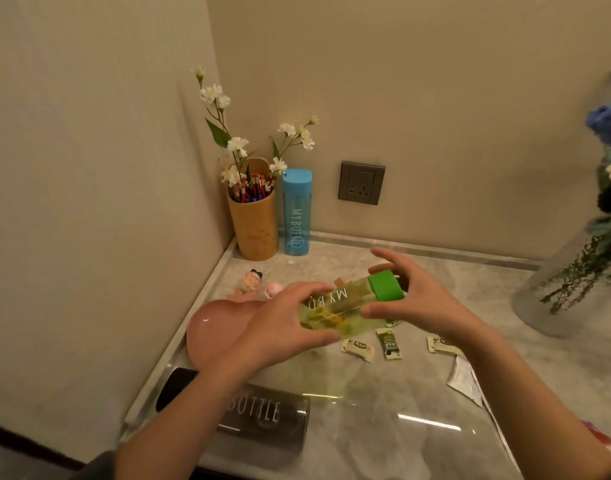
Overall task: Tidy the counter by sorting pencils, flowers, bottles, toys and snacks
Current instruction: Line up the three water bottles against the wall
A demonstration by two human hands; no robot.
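Both hands hold a green-capped clear bottle (352, 299) on its side above the counter. My left hand (283, 323) grips its base end; my right hand (411, 299) grips the cap end. A blue bottle (296, 213) stands in the back corner beside a tan holder (255, 216) full of pencils (253, 188) and white flowers (234, 143). A dark bottle (262, 417) lies near the front edge. Small toys (259, 282) sit beyond a pink dish (214, 334). Snack packets (388, 342) lie scattered under the hands.
A glass vase (574, 271) with blue and dark flowers stands at the right. A wall socket (362, 183) is on the back wall. Walls close off the left and back. More wrappers (465, 377) lie on the marble counter (383, 427) at the right.
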